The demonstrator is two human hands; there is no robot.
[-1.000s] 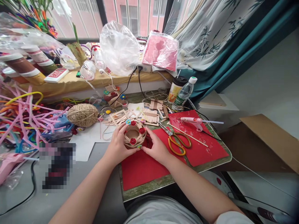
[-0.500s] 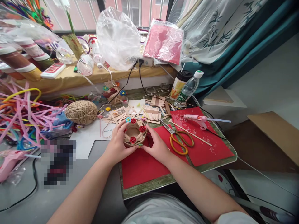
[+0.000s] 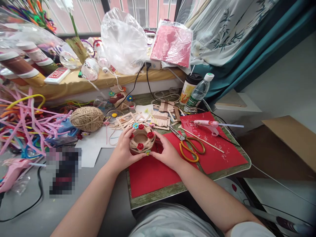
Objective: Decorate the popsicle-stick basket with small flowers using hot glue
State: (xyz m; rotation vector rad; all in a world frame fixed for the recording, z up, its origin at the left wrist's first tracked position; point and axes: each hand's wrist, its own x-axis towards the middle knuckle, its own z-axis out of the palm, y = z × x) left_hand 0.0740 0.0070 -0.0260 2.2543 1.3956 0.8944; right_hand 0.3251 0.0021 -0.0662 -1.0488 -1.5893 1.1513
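Observation:
Between my two hands is a small basket (image 3: 134, 147) that looks built of wooden craft sticks, with red roses (image 3: 150, 135) and a blue flower (image 3: 135, 125) around its rim. My left hand (image 3: 125, 149) grips its left side, thumb at the front and fingers along the edge. On the opposite side my right hand (image 3: 166, 151) holds it the same way, both thumbs close to a green and yellow piece (image 3: 147, 152) at the front. The basket is over red paper (image 3: 153, 179). To the right lie scissors (image 3: 190, 148) with orange-brown handles, apart from my hand.
A pink glue gun (image 3: 207, 123) and a thin stick (image 3: 202, 140) rest on red paper at right. Craft sticks (image 3: 159, 119) lie behind the basket, twine (image 3: 87, 118) and pipe cleaners (image 3: 27, 121) at left. A water bottle (image 3: 198, 93) and a cup (image 3: 189, 89) stand at the back.
Both hands keep hold of the basket, which has tilted slightly. The view has shifted a little; nothing else has visibly moved.

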